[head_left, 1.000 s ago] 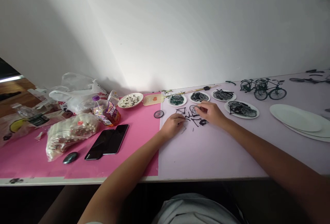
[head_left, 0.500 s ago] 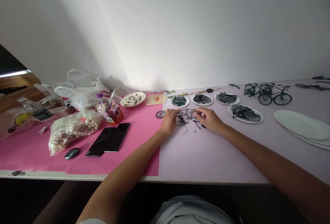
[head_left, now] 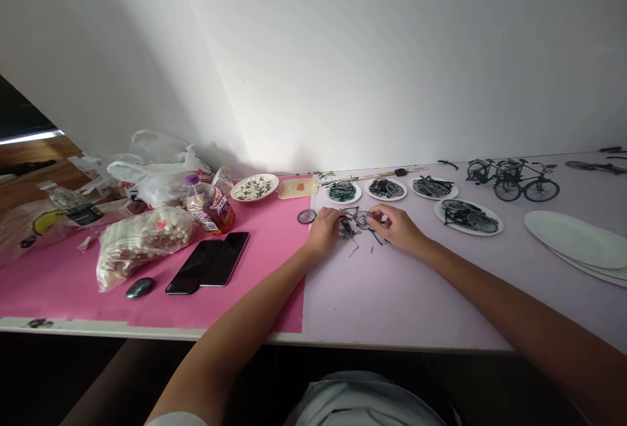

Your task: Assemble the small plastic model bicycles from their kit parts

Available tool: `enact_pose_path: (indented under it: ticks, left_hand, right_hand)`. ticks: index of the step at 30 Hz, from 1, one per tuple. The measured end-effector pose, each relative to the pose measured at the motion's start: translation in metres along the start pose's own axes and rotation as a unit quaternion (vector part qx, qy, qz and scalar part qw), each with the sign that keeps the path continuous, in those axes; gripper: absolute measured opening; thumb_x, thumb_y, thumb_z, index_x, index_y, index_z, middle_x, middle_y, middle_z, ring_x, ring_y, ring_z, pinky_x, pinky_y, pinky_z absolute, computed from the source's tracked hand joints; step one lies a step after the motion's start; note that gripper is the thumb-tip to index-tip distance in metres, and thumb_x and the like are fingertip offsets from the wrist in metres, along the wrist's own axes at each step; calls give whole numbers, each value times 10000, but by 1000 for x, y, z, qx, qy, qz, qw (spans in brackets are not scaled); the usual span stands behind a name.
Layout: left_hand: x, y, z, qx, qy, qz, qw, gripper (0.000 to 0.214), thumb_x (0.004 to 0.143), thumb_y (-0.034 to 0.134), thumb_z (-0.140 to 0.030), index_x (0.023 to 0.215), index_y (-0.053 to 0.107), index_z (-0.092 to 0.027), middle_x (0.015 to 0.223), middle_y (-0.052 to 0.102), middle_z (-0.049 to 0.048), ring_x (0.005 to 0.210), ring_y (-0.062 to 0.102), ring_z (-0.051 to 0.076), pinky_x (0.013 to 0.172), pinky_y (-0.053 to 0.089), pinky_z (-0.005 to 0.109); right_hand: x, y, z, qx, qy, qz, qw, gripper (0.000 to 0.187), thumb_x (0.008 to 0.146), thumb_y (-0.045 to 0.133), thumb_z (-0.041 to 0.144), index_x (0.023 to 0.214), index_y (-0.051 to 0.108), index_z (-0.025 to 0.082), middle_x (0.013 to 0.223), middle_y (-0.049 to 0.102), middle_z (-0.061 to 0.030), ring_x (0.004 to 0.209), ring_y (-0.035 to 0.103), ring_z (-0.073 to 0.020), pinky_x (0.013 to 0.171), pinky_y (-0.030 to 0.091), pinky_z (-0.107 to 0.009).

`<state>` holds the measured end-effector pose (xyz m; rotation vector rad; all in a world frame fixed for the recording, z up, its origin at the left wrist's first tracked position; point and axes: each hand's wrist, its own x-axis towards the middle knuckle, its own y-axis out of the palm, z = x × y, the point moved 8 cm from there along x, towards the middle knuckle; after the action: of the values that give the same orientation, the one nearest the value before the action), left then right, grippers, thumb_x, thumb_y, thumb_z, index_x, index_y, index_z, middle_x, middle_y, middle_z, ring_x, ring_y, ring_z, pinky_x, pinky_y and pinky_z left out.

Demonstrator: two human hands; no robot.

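Note:
A dark model bicycle frame (head_left: 349, 211) is between my hands, just above the table. My left hand (head_left: 324, 231) is closed on its left end, fingertips bent over it. A thin spoked wheel (head_left: 362, 219) sits at the frame's right side, pinched at its right edge by the thumb and fingers of my right hand (head_left: 398, 227). Left of my left hand another spoked wheel (head_left: 306, 216) lies on the pink surface. Small dark loose parts (head_left: 349, 233) lie below the frame, partly hidden by my left hand. A thin black piece (head_left: 377, 237) lies beneath my right fingers.
White plates of bicycle parts (head_left: 469, 225) stand behind and to the right. Assembled model bicycles (head_left: 526, 181) stand at the back right, near stacked white plates (head_left: 578, 235). To the left are two phones (head_left: 208, 262), a drink bottle (head_left: 210, 207) and a filled plastic bag (head_left: 144, 240).
The wheel at my right fingertips has shifted slightly down and tilted against the frame. Both hands stay almost in place. The whole view has moved a little.

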<state>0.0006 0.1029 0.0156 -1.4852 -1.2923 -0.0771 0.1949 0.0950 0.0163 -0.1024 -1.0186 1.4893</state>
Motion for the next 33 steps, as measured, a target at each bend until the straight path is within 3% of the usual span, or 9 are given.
enact_pose_path:
  ticks: [7, 19, 29, 33]
  left_hand:
    - [0, 0, -3, -7, 7, 12, 1000, 320, 976, 505, -71, 1192, 710, -188, 1053, 742, 93, 1005, 627, 248, 921, 525, 394]
    - [-1, -1, -3, -19, 3, 15, 1000, 284, 978, 531, -103, 1167, 721, -200, 1007, 738, 85, 985, 645, 239, 921, 529, 384]
    - [-1, -2, -5, -22, 5, 13, 1000, 292, 959, 533, -82, 1152, 718, -199, 1030, 744, 82, 981, 647, 233, 928, 532, 388]
    - [-1, -3, -5, -20, 5, 14, 1000, 290, 960, 531, -81, 1154, 715, -194, 1017, 739, 87, 979, 647, 234, 922, 534, 386]
  right_hand:
    - [1, 3, -3, 5, -4, 16, 1000, 189, 936, 604, 400, 936, 685, 229, 921, 768, -55, 751, 686, -209, 639, 521, -310]
    - [-3, 5, 2, 21, 20, 33, 999, 218, 964, 571, 435, 970, 660, 236, 837, 756, -25, 656, 652, -174, 589, 489, -275]
    - [1, 4, 10, 14, -21, 6, 1000, 256, 974, 563, 439, 1017, 702, 229, 1039, 751, -79, 860, 704, -222, 714, 551, -325]
    - [-2, 7, 6, 18, 29, 27, 999, 287, 987, 544, 467, 1068, 676, 225, 880, 750, -52, 659, 683, -191, 624, 520, -312]
